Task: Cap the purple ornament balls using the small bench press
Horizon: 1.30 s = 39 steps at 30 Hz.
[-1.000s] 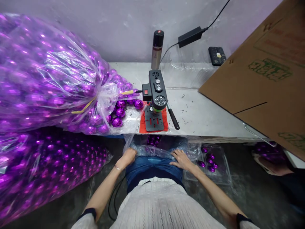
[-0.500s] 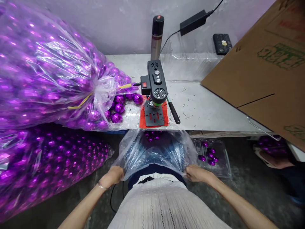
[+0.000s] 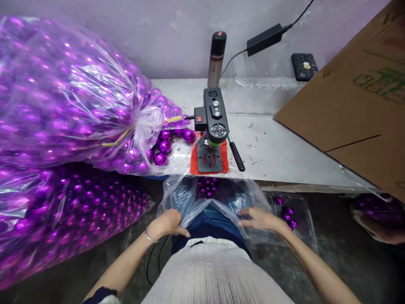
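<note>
A clear plastic bag [image 3: 190, 196] lies open across my lap, with a few purple faceted balls [image 3: 207, 185] at its far end. My left hand [image 3: 166, 223] pinches the bag's near left edge, fingers closed on the film. My right hand [image 3: 257, 218] holds the near right edge, fingers curled over the plastic. Both hands sit just above my blue jeans [image 3: 207, 221], below the front edge of the grey table [image 3: 284, 156].
A small black bench press [image 3: 215, 126] on a red mat stands at the table's front. Two large bags of purple balls [image 3: 63, 109] fill the left. A spray can [image 3: 216, 59], power adapter [image 3: 265, 39], cardboard sheet [image 3: 348, 109] and a clear tray with balls [image 3: 289, 213] lie around.
Half a second ago the bag was pulled up and stretched wide between both hands; now it has sunk lower and both hands have moved inward along its near edge.
</note>
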Each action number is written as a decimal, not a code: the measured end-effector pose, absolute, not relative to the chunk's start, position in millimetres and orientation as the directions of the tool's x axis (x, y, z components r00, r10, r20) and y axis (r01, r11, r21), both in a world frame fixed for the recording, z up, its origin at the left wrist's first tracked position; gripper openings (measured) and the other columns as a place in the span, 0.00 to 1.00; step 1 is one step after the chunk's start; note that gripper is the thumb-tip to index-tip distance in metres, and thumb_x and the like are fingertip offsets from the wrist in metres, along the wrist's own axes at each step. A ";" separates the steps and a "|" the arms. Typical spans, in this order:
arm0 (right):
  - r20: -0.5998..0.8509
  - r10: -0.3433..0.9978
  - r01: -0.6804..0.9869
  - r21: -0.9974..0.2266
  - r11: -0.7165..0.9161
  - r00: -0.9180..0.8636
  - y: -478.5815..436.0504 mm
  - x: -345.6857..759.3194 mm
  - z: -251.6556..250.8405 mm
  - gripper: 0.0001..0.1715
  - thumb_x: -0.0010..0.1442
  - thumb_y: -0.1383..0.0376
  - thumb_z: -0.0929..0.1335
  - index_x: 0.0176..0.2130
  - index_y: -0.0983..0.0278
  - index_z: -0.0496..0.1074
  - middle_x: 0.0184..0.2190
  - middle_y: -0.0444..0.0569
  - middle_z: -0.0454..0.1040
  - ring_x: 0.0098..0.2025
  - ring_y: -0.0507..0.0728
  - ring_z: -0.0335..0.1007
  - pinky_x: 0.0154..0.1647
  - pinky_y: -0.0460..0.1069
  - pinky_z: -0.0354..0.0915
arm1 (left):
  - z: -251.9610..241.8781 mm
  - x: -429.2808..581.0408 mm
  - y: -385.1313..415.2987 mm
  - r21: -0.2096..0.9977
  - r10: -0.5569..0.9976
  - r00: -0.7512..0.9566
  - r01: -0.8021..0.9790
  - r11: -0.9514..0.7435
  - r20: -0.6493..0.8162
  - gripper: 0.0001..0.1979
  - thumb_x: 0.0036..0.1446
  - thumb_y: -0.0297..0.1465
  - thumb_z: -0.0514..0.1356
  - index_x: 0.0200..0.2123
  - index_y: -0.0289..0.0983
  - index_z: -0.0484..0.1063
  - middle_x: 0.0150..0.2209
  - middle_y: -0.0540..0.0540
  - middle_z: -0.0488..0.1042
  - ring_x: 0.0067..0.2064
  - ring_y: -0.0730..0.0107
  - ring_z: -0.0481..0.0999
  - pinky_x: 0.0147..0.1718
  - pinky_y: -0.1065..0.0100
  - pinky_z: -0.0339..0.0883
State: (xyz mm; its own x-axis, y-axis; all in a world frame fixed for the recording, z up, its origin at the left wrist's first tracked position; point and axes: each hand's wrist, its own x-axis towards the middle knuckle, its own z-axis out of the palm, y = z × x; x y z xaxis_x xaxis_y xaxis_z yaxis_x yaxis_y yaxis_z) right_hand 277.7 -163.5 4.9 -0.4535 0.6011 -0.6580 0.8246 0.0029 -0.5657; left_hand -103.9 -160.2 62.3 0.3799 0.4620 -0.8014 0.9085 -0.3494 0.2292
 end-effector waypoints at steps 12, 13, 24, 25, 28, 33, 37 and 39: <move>-0.560 0.488 0.548 -0.816 -0.185 -0.670 -151.0 208.7 -12.3 0.45 0.61 0.30 0.57 0.35 0.62 0.81 0.43 0.52 0.81 0.47 0.61 0.76 0.56 0.55 0.67 | 10.8 -108.0 -144.3 0.171 0.783 0.263 0.965 -0.201 -0.564 0.31 0.60 0.34 0.67 0.64 0.32 0.66 0.65 0.25 0.67 0.62 0.40 0.74 0.56 0.49 0.71; -0.536 0.550 0.536 -0.825 -0.181 -0.641 -147.1 206.2 -12.4 0.45 0.61 0.30 0.56 0.31 0.62 0.80 0.43 0.52 0.81 0.47 0.60 0.76 0.55 0.54 0.66 | 16.4 -109.5 -144.8 0.263 0.791 0.326 0.940 -0.216 -0.518 0.28 0.62 0.35 0.64 0.64 0.32 0.68 0.64 0.27 0.70 0.61 0.43 0.75 0.57 0.51 0.71; -0.331 0.716 0.567 -0.816 0.111 -0.615 -146.7 161.8 -12.0 0.28 0.70 0.47 0.58 0.39 0.62 0.77 0.42 0.54 0.80 0.46 0.59 0.76 0.51 0.53 0.68 | 84.4 -126.2 -49.6 0.227 0.960 -0.036 0.974 -0.028 0.276 0.25 0.66 0.34 0.60 0.64 0.32 0.68 0.63 0.27 0.70 0.60 0.41 0.72 0.57 0.46 0.68; -0.327 0.717 0.580 -0.804 0.130 -0.615 -149.4 160.7 -12.4 0.26 0.70 0.48 0.59 0.40 0.61 0.77 0.43 0.54 0.79 0.46 0.59 0.77 0.51 0.52 0.68 | 82.6 -129.0 -41.5 0.174 0.974 -0.046 0.985 0.006 0.224 0.27 0.65 0.34 0.61 0.65 0.30 0.66 0.63 0.25 0.69 0.60 0.39 0.72 0.56 0.45 0.68; -0.324 0.733 0.613 -0.775 0.157 -0.598 -155.1 159.8 -13.6 0.23 0.71 0.51 0.59 0.41 0.61 0.77 0.44 0.53 0.80 0.47 0.59 0.77 0.50 0.52 0.69 | 76.0 -133.7 -27.4 0.084 0.991 -0.059 0.995 0.050 0.119 0.30 0.63 0.31 0.62 0.66 0.28 0.65 0.59 0.24 0.71 0.55 0.39 0.75 0.53 0.47 0.69; -0.359 0.748 0.662 -0.736 0.141 -0.558 -155.0 165.5 -12.4 0.22 0.71 0.53 0.59 0.40 0.60 0.77 0.42 0.53 0.80 0.46 0.59 0.78 0.49 0.51 0.69 | 75.8 -141.9 -24.3 0.314 0.980 -0.071 0.949 0.009 0.187 0.28 0.61 0.32 0.64 0.63 0.33 0.67 0.56 0.29 0.74 0.56 0.43 0.76 0.55 0.47 0.70; -0.342 0.787 0.677 -0.725 0.127 -0.514 -145.5 180.5 -3.3 0.24 0.71 0.51 0.58 0.40 0.61 0.77 0.41 0.53 0.80 0.45 0.59 0.78 0.49 0.51 0.70 | 83.2 -142.5 -32.4 0.816 0.944 -0.190 0.566 -0.120 0.270 0.29 0.57 0.39 0.68 0.60 0.39 0.69 0.60 0.37 0.73 0.61 0.51 0.74 0.60 0.53 0.69; -0.316 0.813 0.666 -0.737 0.114 -0.489 -137.7 189.2 4.1 0.25 0.71 0.50 0.58 0.40 0.61 0.77 0.41 0.53 0.80 0.45 0.59 0.78 0.49 0.52 0.70 | 84.4 -133.8 -39.5 0.982 0.959 -0.254 0.170 -0.083 0.125 0.29 0.56 0.43 0.69 0.58 0.42 0.69 0.57 0.41 0.75 0.57 0.56 0.77 0.57 0.57 0.73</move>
State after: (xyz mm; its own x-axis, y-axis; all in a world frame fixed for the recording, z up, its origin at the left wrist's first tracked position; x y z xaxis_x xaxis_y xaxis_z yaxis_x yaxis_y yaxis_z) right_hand 189.2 -137.7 4.1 -0.4888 0.8131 -0.3161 0.6665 0.1142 -0.7367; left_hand -133.8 -39.5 84.4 -0.2540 0.9591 0.1250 0.1696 -0.0831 0.9820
